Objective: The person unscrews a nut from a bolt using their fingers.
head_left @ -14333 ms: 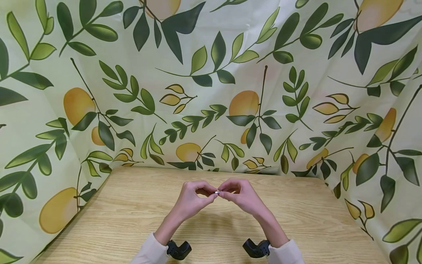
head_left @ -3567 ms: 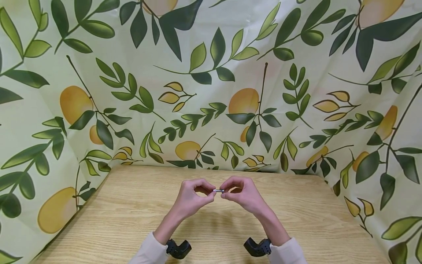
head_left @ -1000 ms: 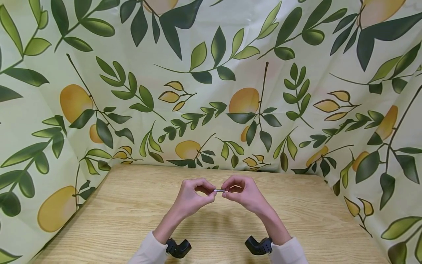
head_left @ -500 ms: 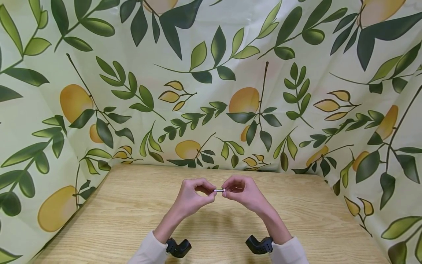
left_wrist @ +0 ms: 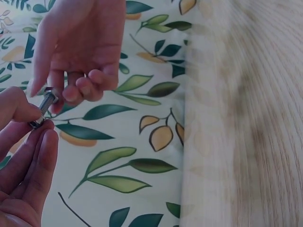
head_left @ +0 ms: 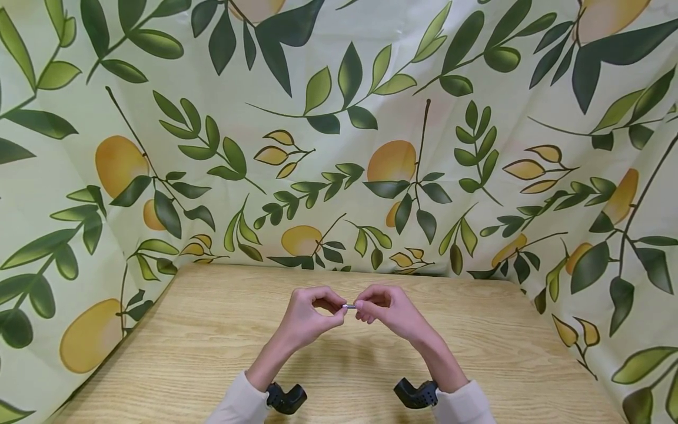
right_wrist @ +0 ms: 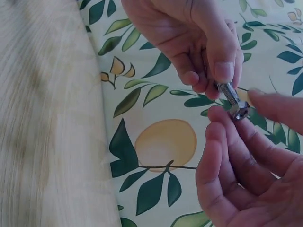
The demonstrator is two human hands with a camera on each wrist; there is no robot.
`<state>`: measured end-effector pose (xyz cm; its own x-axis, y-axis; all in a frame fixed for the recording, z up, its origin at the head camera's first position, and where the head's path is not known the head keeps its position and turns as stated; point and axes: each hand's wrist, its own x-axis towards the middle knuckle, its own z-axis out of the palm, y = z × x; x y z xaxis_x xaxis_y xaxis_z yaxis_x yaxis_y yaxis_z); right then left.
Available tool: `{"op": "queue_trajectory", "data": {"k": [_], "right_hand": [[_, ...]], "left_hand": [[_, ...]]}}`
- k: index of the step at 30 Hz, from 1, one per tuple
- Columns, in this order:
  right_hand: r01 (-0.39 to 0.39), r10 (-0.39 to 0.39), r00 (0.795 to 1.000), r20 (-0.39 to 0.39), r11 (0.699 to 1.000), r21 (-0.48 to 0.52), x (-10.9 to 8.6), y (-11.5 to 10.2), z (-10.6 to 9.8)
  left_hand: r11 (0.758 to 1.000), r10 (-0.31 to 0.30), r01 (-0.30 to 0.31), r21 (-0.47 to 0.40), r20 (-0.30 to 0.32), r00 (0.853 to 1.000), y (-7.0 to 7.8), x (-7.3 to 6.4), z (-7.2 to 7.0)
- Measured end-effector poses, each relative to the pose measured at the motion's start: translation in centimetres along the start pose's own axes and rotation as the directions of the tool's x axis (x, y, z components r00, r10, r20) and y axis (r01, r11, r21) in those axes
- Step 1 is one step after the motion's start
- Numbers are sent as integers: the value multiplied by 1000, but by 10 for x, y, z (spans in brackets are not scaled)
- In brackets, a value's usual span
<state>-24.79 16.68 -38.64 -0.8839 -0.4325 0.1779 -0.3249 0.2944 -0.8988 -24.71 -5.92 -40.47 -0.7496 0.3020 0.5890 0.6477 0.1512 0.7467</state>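
Note:
A small metal bolt (right_wrist: 230, 95) with a threaded shank lies level between both hands, above the table. My left hand (head_left: 312, 318) pinches it at the left end between thumb and fingertips, which hide that end. On the right end sits a hex nut (right_wrist: 240, 111), also visible in the left wrist view. My right hand (head_left: 389, 309) has the thumb at one side of this nut and the forefinger at the other, gripping it with the tips. The other fingers of the right hand are curled below, as the left wrist view shows.
A light wooden table (head_left: 222, 353) lies under both hands. A cloth printed with leaves and orange fruit (head_left: 339, 147) hangs behind it and along both sides. Black camera mounts are strapped at the left wrist (head_left: 286, 398) and the right wrist (head_left: 415, 393).
Over the longer span, the hands drew slightly apart and more bolt shows. Since half a second ago, my right thumb rolled over the nut and the right fingers swung down; the left hand stays still.

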Motion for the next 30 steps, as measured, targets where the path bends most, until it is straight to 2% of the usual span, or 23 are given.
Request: {"op": "queue_trajectory", "data": {"k": [3, 7, 11, 16, 21, 30], "right_hand": [[5, -5, 1000, -27, 1000, -5, -1, -1, -1], [55, -55, 996, -66, 998, -15, -1, -1, 0], [88, -87, 994, -72, 996, 15, 0, -1, 2], [29, -29, 999, -31, 1000, -6, 0, 0, 0], [-7, 6, 1000, 25, 1000, 15, 0, -1, -1], [64, -65, 995, -79, 998, -24, 0, -1, 2]], "left_hand": [[1000, -3, 3, 3, -3, 1000, 0, 0, 0], [1000, -13, 13, -4, 2, 1000, 1, 0, -1], [1000, -20, 20, -8, 0, 1000, 1, 0, -1], [1000, -17, 17, -8, -2, 1000, 2, 0, -1], [1000, -10, 10, 1, -7, 1000, 0, -1, -1], [1000, -5, 5, -10, -2, 1000, 1, 0, -1]]}}
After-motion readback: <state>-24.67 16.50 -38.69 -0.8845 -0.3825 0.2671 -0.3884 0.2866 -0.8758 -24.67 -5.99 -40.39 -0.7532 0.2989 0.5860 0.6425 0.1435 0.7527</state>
